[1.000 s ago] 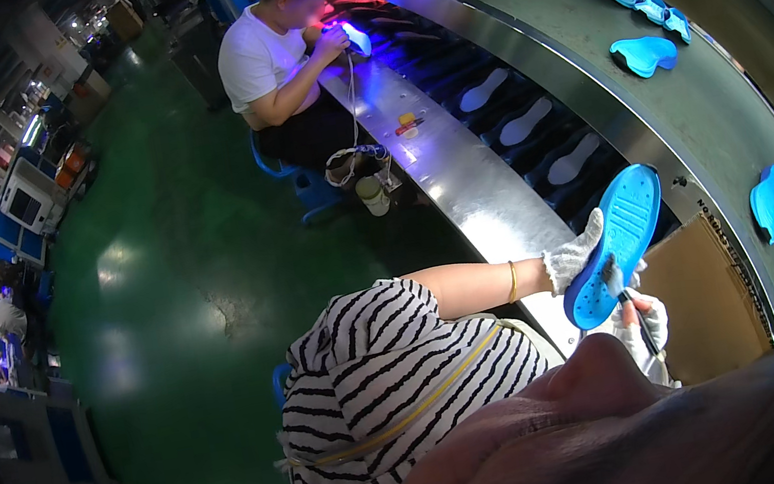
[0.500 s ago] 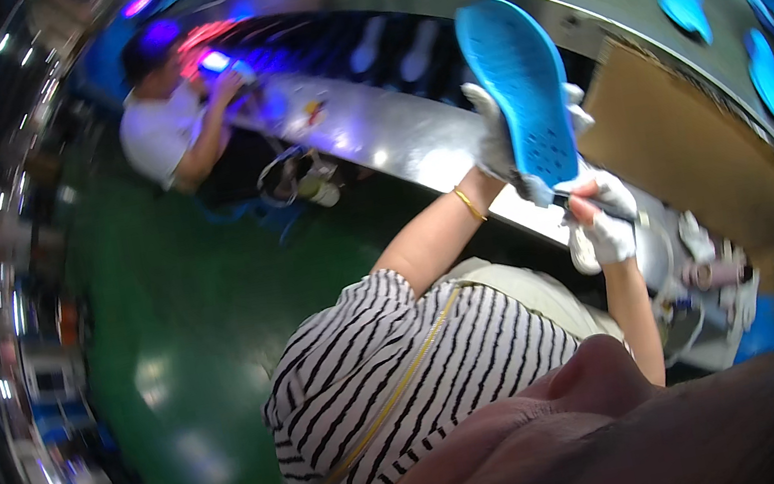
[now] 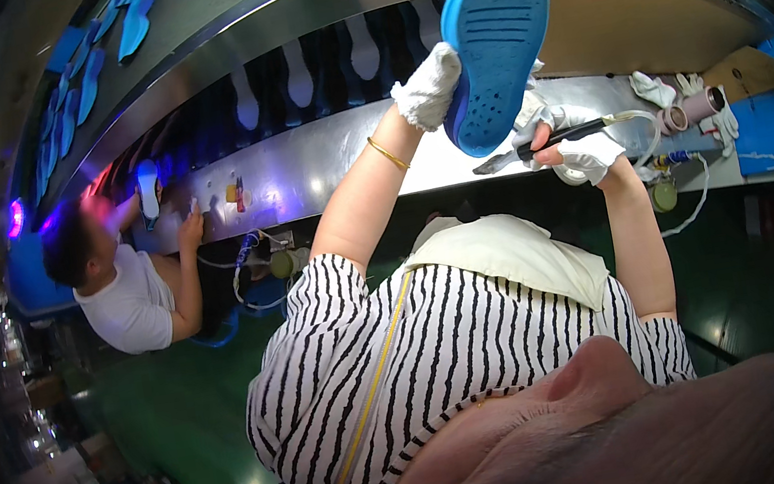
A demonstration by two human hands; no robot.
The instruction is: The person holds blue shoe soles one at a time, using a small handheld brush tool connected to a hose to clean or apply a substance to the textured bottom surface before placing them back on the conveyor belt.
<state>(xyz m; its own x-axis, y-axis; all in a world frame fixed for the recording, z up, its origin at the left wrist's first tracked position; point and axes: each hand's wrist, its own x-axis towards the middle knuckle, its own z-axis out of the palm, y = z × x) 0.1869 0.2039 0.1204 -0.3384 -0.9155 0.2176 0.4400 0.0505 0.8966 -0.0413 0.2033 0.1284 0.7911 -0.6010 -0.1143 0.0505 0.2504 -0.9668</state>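
My left hand, in a white glove, is closed on the edge of a blue shoe sole held up over the bench. Grooves and small holes mark the face of the sole turned to me. Most of the left fingers are hidden behind it. Below and to the right, my right hand wears a white glove with bare fingertips. Its fingers grip a black-handled brush with a pale hose at its rear end. The flat tip of the brush points left, just below the sole and apart from it.
A metal bench runs across, with a brown cardboard sheet behind it. Right lie spare white gloves, a pinkish cylinder and a small box. Blue soles lie on the belt above. A co-worker sits left.
The view has swung, bringing the bench more level. The sole now shows its grooved, holed face more squarely, and the brush tip is out to the left beneath it. Both hands keep their hold.
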